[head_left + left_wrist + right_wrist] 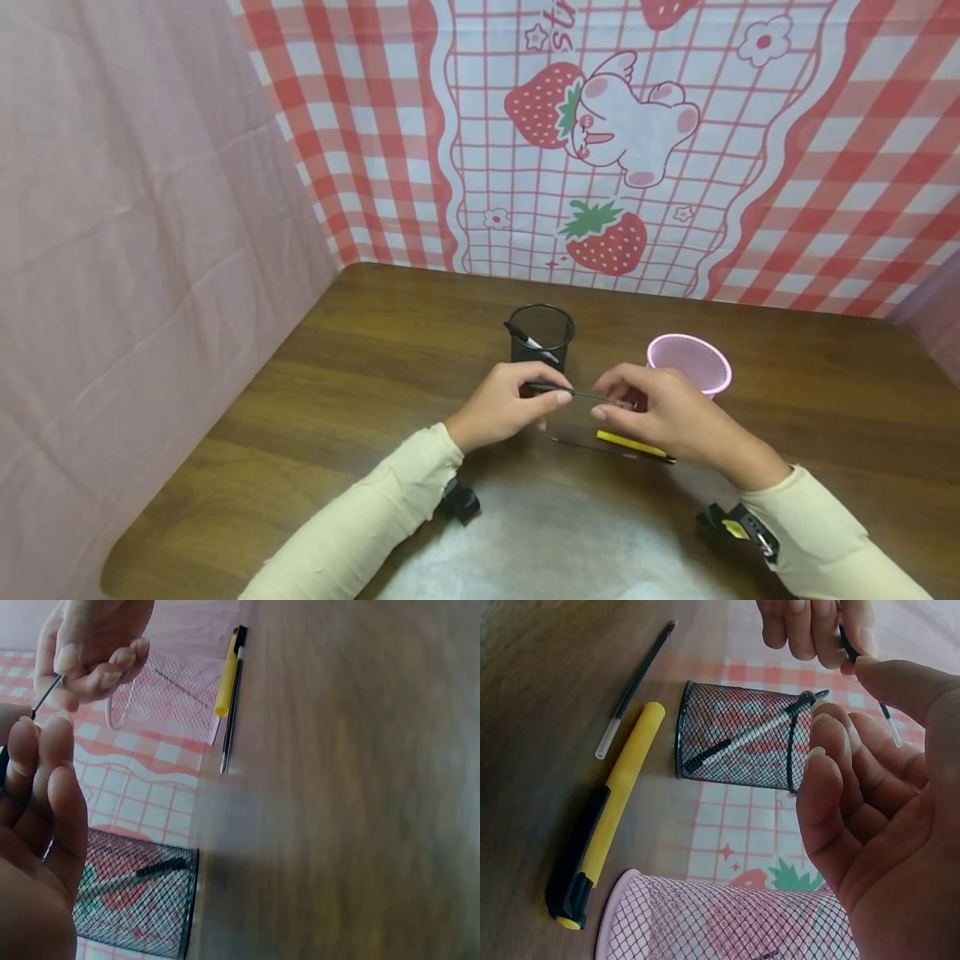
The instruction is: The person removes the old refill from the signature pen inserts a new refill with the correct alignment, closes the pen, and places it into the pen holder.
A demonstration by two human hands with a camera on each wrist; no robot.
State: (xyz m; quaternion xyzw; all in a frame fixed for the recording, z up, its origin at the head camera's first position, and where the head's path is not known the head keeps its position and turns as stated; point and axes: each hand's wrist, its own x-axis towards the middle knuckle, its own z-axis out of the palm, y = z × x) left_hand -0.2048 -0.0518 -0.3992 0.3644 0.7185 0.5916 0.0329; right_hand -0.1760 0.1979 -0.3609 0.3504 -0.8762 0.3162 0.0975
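Note:
My left hand [517, 400] pinches the thicker, black end of a slim pen refill [592, 395], held nearly level above the table. The thin part runs across to my right hand [667, 408], whose thumb and fingers pinch it; a clear end [892, 731] shows past the thumb in the right wrist view. Below the hands, a second black refill [636, 682] with a clear end lies on the table. Beside it lies a yellow pen-like barrel [622, 787] with a black clip-like side piece [577, 855].
Behind my left hand stands a black mesh pen cup [551, 329] with a black-and-white marker [531, 340] leaning in it. A pink mesh cup [690, 354] stands behind my right hand. A checked strawberry cloth [480, 167] hangs at the wooden table's [337, 400] back edge.

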